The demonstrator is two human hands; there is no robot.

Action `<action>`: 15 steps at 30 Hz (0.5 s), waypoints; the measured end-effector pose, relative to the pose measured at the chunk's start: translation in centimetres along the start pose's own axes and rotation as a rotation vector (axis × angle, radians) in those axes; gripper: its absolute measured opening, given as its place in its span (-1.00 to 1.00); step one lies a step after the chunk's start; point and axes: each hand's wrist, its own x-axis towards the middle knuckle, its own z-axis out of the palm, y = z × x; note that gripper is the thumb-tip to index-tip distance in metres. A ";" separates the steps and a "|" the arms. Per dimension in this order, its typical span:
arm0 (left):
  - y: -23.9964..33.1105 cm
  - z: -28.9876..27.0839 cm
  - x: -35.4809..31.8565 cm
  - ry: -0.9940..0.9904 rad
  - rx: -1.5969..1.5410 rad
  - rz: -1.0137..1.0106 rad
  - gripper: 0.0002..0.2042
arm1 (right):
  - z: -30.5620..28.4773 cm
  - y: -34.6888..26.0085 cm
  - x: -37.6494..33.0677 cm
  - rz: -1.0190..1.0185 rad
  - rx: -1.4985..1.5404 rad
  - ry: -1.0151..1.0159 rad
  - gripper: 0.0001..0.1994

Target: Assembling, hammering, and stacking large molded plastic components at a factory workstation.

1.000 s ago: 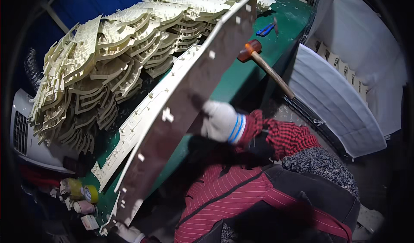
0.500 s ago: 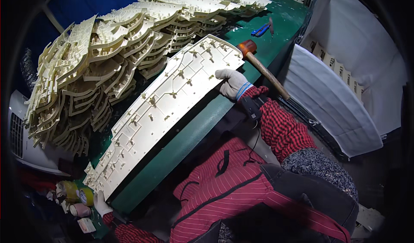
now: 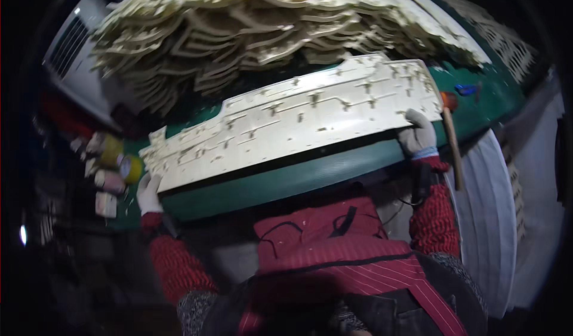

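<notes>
A long cream moulded plastic panel point(image 3: 310, 124), with small clips and ribs over its upper face, lies along the front of the green table. Its far-left edge is stepped. My left hand point(image 3: 149, 194), in a white glove, grips the panel's near left corner. At the right end my right hand point(image 3: 419, 134), gloved too, holds the near edge with the thumb on top; its other fingers are partly hidden. Just beyond that end rests a mallet point(image 3: 453, 148) with an orange head, its wooden handle reaching past the table edge.
Behind the panel rises a wide stack of similar cream panels point(image 3: 256, 43). A blue-handled tool point(image 3: 467, 89) lies at the right of the green table point(image 3: 286, 178). Yellow tape rolls point(image 3: 130, 168) and a small box point(image 3: 105, 205) sit at the left. White sheeting point(image 3: 486, 216) stands at the right.
My view has swung round, so the panel now appears nearly level across it. Both hands still hold the panel at its ends. The left forearm shows more fully.
</notes>
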 end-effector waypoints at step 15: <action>-2.4 -0.9 -2.4 0.006 -0.075 0.046 -0.60 | 4.5 2.5 -2.0 -0.332 -0.231 -0.113 -0.66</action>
